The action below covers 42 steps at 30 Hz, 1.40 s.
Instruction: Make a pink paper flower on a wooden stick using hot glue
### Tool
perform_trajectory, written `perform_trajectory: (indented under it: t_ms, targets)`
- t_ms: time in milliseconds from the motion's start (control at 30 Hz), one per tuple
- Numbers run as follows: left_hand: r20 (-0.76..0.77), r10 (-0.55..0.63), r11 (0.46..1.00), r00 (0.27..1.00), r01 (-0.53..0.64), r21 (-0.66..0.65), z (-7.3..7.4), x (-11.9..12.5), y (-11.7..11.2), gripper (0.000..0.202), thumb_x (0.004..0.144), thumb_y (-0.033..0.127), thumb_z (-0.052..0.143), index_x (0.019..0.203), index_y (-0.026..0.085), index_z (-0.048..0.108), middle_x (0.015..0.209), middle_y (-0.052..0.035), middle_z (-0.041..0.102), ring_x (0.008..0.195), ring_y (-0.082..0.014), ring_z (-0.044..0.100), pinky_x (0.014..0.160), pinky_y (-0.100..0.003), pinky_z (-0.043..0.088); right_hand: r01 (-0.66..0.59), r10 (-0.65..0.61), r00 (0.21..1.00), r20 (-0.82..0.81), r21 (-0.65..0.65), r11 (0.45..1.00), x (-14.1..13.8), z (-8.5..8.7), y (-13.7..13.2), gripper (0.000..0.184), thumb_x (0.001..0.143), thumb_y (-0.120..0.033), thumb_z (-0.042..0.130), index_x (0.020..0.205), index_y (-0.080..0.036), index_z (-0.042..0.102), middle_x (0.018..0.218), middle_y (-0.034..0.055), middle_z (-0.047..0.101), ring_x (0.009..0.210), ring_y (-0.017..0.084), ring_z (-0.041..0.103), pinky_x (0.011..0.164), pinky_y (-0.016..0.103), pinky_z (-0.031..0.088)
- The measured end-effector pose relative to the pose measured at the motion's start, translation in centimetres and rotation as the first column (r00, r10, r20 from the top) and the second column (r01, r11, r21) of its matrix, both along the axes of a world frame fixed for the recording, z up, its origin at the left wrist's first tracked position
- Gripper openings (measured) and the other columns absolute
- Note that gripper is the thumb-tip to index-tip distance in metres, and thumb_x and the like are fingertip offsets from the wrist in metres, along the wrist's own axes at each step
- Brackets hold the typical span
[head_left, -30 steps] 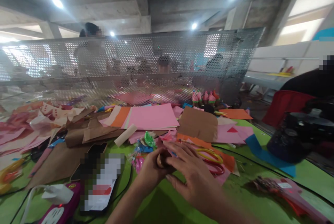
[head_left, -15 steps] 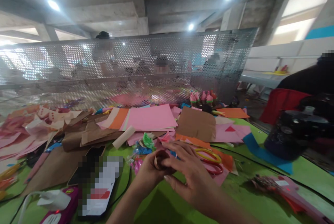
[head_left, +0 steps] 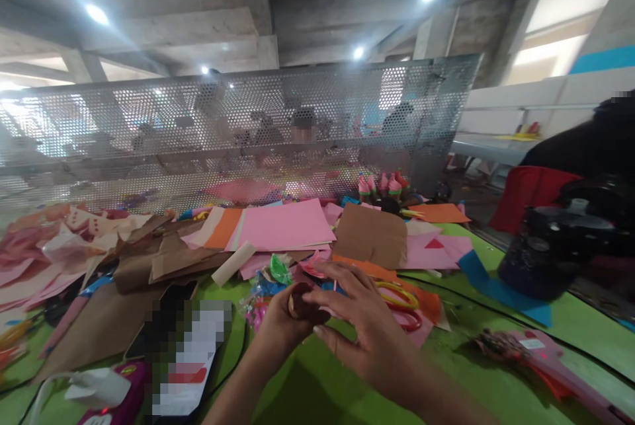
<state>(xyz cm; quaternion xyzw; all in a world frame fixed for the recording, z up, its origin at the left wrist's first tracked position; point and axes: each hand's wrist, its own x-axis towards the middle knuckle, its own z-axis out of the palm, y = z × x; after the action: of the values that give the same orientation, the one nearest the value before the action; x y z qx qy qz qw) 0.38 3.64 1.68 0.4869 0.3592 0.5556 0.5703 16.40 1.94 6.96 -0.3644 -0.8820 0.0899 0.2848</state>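
My left hand is curled around a small brown rolled piece, paper or foam sheet, whose open round end faces up. My right hand hovers over it with fingers stretched and apart, the fingertips close to the roll; whether they touch it I cannot tell. Behind the hands lie a crumpled green piece and small plastic-wrapped bits. Right of the right hand are yellow and red loops, like scissors handles, on orange and pink sheets.
Pink sheets and a brown sheet cover the table's back. Phones and a purple power strip lie left. At right are a pink glue gun, a black cable and a dark jug. A perforated metal screen stands behind.
My right hand's fingers have shifted slightly over the brown roll, and its index finger is a little more raised. The left hand keeps its hold. The whole view has shifted slightly.
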Motion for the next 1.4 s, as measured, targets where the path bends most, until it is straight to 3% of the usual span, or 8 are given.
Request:
perform_trajectory:
  t_ms: [433, 600, 700, 1000, 1067, 1167, 1233, 1400]
  targets:
    - [-0.074, -0.010, 0.998, 0.997, 0.015, 0.061, -0.3, -0.4, 0.3, 0.022, 0.062, 0.014, 0.078, 0.072, 0.016, 0.059, 0.065, 0.0054, 0.054, 0.062, -0.0095, 0.045, 0.060, -0.019, 0.037, -0.049, 0.048, 0.998, -0.033, -0.008, 0.999, 0.0, -0.4, 0.2, 0.037, 0.082, -0.022, 0.068, 0.118, -0.030, 0.064, 0.144, 0.0053, 0.048, 0.132, 0.031, 0.040, 0.108, 0.053, 0.032]
    - [-0.099, 0.169, 0.985, 0.981, -0.164, 0.055, 0.4, -1.9, 0.3, 0.026, 0.065, 0.026, 0.081, 0.084, 0.019, 0.065, 0.070, 0.0056, 0.055, 0.064, -0.0097, 0.047, 0.062, -0.018, 0.037, 0.048, -0.042, 0.943, -0.330, 0.008, 0.999, 1.7, -0.4, 3.5, 0.022, 0.092, -0.024, 0.055, 0.112, -0.025, 0.065, 0.121, 0.0087, 0.062, 0.119, 0.024, 0.054, 0.101, 0.043, 0.043]
    - [-0.066, 0.283, 0.958, 0.957, -0.285, -0.018, 0.6, -2.6, 0.5, 0.039, 0.063, 0.039, 0.082, 0.095, 0.021, 0.069, 0.070, 0.0044, 0.059, 0.059, -0.0095, 0.047, 0.055, -0.018, 0.036, 0.136, -0.146, 0.952, -0.268, -0.056, 0.989, 2.0, -0.5, 6.1, 0.022, 0.089, -0.022, 0.058, 0.109, -0.022, 0.065, 0.116, 0.0093, 0.064, 0.114, 0.025, 0.058, 0.099, 0.041, 0.044]
    - [0.001, 0.348, 0.937, 0.938, -0.347, -0.044, -0.2, -3.8, 1.9, 0.052, 0.060, 0.052, 0.081, 0.095, 0.016, 0.068, 0.056, 0.0082, 0.048, 0.045, -0.0053, 0.036, 0.042, -0.016, 0.027, 0.155, -0.154, 0.988, 0.021, -0.133, 0.979, -0.9, -2.6, 12.2, 0.090, 0.053, -0.018, 0.080, 0.138, -0.020, 0.050, 0.142, 0.0139, 0.050, 0.128, 0.031, 0.048, 0.104, 0.040, 0.038]
    - [0.017, 0.358, 0.933, 0.934, -0.357, -0.045, -0.3, -3.9, 2.2, 0.050, 0.058, 0.052, 0.082, 0.089, 0.016, 0.068, 0.053, 0.0088, 0.046, 0.044, -0.0055, 0.036, 0.041, -0.017, 0.028, 0.161, -0.156, 0.987, 0.045, -0.146, 0.976, -1.4, -3.3, 12.8, 0.083, 0.052, -0.015, 0.079, 0.131, -0.020, 0.057, 0.135, 0.0129, 0.057, 0.122, 0.031, 0.052, 0.101, 0.039, 0.040]
    - [0.039, 0.395, 0.917, 0.918, -0.392, -0.066, -0.7, -4.1, 2.7, 0.044, 0.057, 0.049, 0.083, 0.081, 0.016, 0.067, 0.049, 0.0092, 0.046, 0.042, -0.0056, 0.037, 0.040, -0.017, 0.028, 0.182, -0.180, 0.983, 0.032, -0.160, 0.970, -1.6, -3.7, 12.9, 0.032, 0.063, -0.017, 0.072, 0.095, -0.020, 0.075, 0.102, 0.0091, 0.073, 0.103, 0.028, 0.062, 0.092, 0.036, 0.042]
    - [0.051, 0.426, 0.903, 0.903, -0.421, -0.087, -1.0, -4.1, 3.1, 0.042, 0.054, 0.045, 0.085, 0.077, 0.016, 0.066, 0.047, 0.0097, 0.046, 0.041, -0.0050, 0.036, 0.040, -0.017, 0.027, 0.193, -0.198, 0.980, -0.010, -0.179, 0.965, -1.4, -3.4, 12.6, 0.009, 0.070, -0.018, 0.067, 0.073, -0.021, 0.075, 0.083, 0.0065, 0.074, 0.089, 0.025, 0.065, 0.083, 0.033, 0.043]
    - [0.045, 0.441, 0.892, 0.896, -0.433, -0.129, -1.8, -3.6, 3.5, 0.037, 0.049, 0.037, 0.087, 0.067, 0.015, 0.064, 0.042, 0.0096, 0.045, 0.038, -0.0044, 0.034, 0.038, -0.017, 0.024, 0.131, -0.196, 0.956, -0.218, -0.279, 0.951, -0.7, -2.5, 11.6, 0.016, 0.075, -0.026, 0.066, 0.086, -0.018, 0.072, 0.079, 0.0040, 0.073, 0.074, 0.021, 0.065, 0.068, 0.029, 0.046]
